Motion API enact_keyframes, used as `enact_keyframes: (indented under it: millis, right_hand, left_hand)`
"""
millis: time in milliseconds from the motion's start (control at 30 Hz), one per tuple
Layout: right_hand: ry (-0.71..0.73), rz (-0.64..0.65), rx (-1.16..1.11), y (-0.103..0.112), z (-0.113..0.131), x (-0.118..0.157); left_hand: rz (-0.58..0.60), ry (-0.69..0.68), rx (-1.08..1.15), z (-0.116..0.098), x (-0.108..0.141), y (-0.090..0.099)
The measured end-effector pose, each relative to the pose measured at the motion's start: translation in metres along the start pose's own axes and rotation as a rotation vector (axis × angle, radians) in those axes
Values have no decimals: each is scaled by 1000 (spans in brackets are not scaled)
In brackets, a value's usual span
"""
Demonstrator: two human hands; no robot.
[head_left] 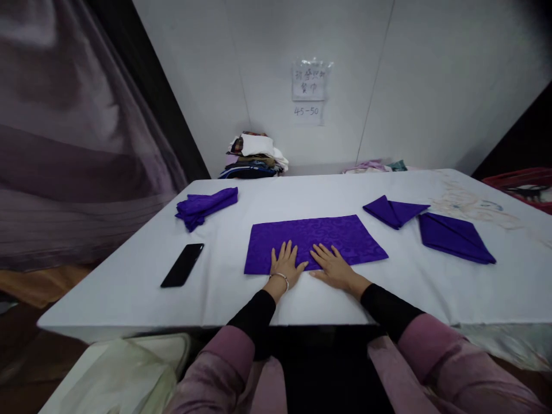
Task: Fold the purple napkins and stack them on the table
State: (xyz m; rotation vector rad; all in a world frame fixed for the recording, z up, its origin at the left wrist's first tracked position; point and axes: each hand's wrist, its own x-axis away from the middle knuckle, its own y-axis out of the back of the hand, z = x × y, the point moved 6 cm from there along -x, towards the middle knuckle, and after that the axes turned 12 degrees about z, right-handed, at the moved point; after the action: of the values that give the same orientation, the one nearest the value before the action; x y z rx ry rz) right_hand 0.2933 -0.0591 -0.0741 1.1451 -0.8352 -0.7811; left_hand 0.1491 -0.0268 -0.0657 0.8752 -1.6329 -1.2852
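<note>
A purple patterned cloth napkin (319, 230) lies flat as a wide rectangle on the white-covered table (276, 198). My left hand (285, 267) rests on its near edge, fingers spread and pointing away from me. Beside it, my right hand (332, 265) lies on the same edge with fingers stretched out. Neither hand grips the cloth. To the right are two folded purple napkins, one (394, 211) with pointed corners and another (455, 237) nearer the table's right side. A loosely bunched purple cloth (206, 207) lies at the back left.
A black phone (183, 265) lies left of the napkin. Behind the table's far edge rises a stack of folded clothes (254, 155). A handwritten sign (308, 92) hangs on the wall. A red basket (524, 184) stands at the far right, and a pale bag (125, 374) sits below left.
</note>
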Motion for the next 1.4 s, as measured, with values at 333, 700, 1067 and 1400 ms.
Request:
enact_keyframes:
  millis: [333, 700, 1067, 1400]
  right_hand:
    - [-321, -38, -6, 3, -88, 61]
    - [-549, -98, -47, 34, -121, 84]
    - [102, 48, -134, 39, 33, -112]
    - [-497, 6, -131, 52, -156, -66]
  left_hand:
    - [33, 4, 16, 4, -3, -3]
    - [37, 15, 7, 5, -7, -4]
    - [58, 31, -29, 4, -5, -2]
    - [38, 32, -32, 4, -4, -3]
